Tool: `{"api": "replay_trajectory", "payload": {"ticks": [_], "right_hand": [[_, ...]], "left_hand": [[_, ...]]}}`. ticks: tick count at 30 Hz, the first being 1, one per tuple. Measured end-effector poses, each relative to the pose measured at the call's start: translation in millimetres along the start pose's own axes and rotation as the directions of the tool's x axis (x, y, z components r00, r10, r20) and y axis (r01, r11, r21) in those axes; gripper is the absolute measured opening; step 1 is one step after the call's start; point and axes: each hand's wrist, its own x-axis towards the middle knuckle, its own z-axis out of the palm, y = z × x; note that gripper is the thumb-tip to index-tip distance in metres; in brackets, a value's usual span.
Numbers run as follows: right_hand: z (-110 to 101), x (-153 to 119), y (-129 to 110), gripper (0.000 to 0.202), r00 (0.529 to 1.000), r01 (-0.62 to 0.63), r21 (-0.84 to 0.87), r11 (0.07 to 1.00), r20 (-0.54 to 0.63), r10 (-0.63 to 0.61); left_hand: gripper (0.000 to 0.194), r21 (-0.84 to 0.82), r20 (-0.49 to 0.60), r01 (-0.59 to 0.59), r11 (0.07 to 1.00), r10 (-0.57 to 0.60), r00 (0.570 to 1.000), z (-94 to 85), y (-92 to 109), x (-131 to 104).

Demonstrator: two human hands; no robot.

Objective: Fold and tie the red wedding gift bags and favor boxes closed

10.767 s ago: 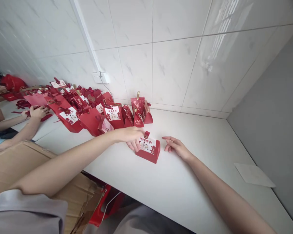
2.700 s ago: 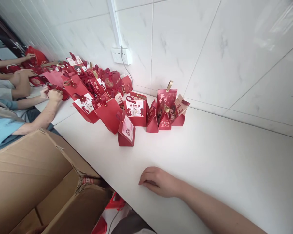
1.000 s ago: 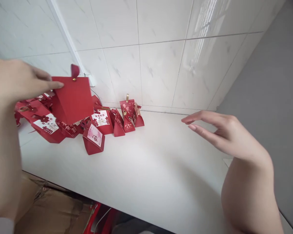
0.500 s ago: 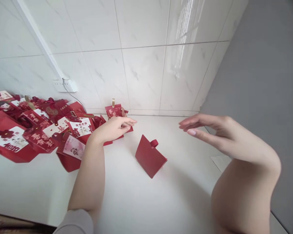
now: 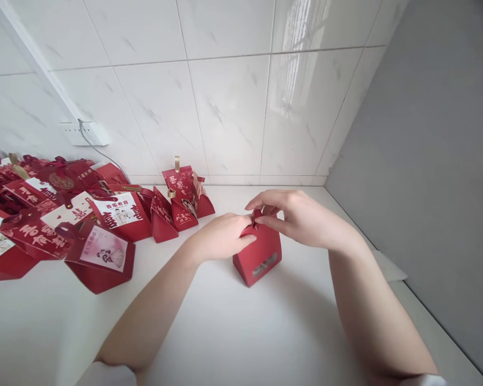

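A small red gift box [image 5: 261, 249], with sloping sides and a clear window strip low on its front, stands upright on the white table. Both hands meet at its top edge. My left hand [image 5: 225, 236] is closed at the upper left corner, thumb in front and fingers behind. On the other side, my right hand [image 5: 287, 214] pinches the top edge, where a dark red loop [image 5: 258, 213] shows between the fingertips. The fingers cover most of that loop, so its fastening is hidden.
At left, several decorated red gift boxes [image 5: 121, 217] crowd the white table [image 5: 225, 332]. A few smaller ones [image 5: 181, 187] stand near the tiled wall [image 5: 229, 118]. A socket strip with a cable [image 5: 84, 133] is behind, a grey panel [image 5: 426, 177] at right.
Both hands have come in from the sides and taken hold of the box's top. The box has turned, so its windowed face now shows. My view has shifted slightly.
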Motion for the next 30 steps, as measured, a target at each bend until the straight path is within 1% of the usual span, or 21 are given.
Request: {"api": "replay_trajectory", "payload": {"ticks": [3,7,9,11,13,14,16,18,20,24,26,28,30], "right_hand": [[-10.4,-3.6,2.5,0.019,0.999,0.016,-0.004,1.000,-0.038,-0.017],[-16.9,-8.4,-0.8,0.018,0.984,-0.006,-0.022,1.000,-0.178,0.002],[-16.7,-9.1,-2.2,0.021,0.979,-0.010,-0.024,1.000,-0.203,0.005],[-14.8,-8.7,-1.6,0.023,0.991,-0.010,-0.027,1.000,-0.133,0.007],[-10.8,-7.3,1.4,0.023,1.000,-0.018,-0.034,0.999,-0.008,0.018],[-7.8,-6.1,3.6,0.022,0.998,-0.023,-0.038,0.999,0.055,0.025],[-0.3,-2.8,9.3,0.021,0.987,-0.030,-0.045,0.999,0.155,0.037],[8.2,1.4,15.6,0.022,0.977,-0.032,-0.049,0.998,0.207,0.041],[15.6,5.5,21.4,0.024,0.977,-0.044,-0.045,0.998,0.206,0.053],[21.4,9.9,28.0,0.026,0.992,-0.070,-0.033,0.997,0.105,0.073],[21.0,10.2,28.7,0.024,0.996,-0.064,-0.035,0.997,0.067,0.066],[20.4,10.3,28.5,0.022,0.997,-0.055,-0.039,0.998,0.045,0.057],[20.8,10.7,27.9,0.022,0.998,-0.040,-0.045,0.998,0.039,0.042]], "left_hand": [[0.022,-0.047,0.074,-0.012,0.999,0.016,0.997,-14.0,-9.5,-0.9],[0.021,-0.063,0.025,-0.037,0.997,0.038,0.999,-26.7,-12.8,-6.7],[0.021,-0.053,0.012,-0.014,0.998,0.014,1.000,-28.9,-15.7,-8.5],[0.019,-0.025,0.021,0.051,0.998,-0.050,0.999,-29.9,-21.1,-8.9],[0.020,0.037,0.028,0.132,0.991,-0.133,0.991,-29.9,-27.8,-7.4],[0.023,0.064,0.028,0.155,0.986,-0.157,0.987,-29.3,-31.1,-5.8],[0.029,0.076,0.029,0.140,0.987,-0.143,0.989,-27.1,-36.3,-0.8],[0.028,0.037,0.029,0.074,0.997,-0.075,0.997,-23.9,-39.6,5.4],[0.025,0.004,0.015,0.035,0.999,-0.035,0.999,-21.3,-41.4,10.4],[0.024,0.003,-0.060,0.033,0.999,-0.033,0.998,-22.3,-40.5,10.2],[0.020,-0.054,-0.078,-0.010,0.998,0.006,0.997,-24.6,-38.0,6.7],[0.021,-0.128,-0.090,-0.050,0.991,0.038,0.995,-25.9,-34.7,4.0],[0.024,-0.156,-0.130,-0.040,0.987,0.019,0.991,-25.4,-32.1,3.7]]}}
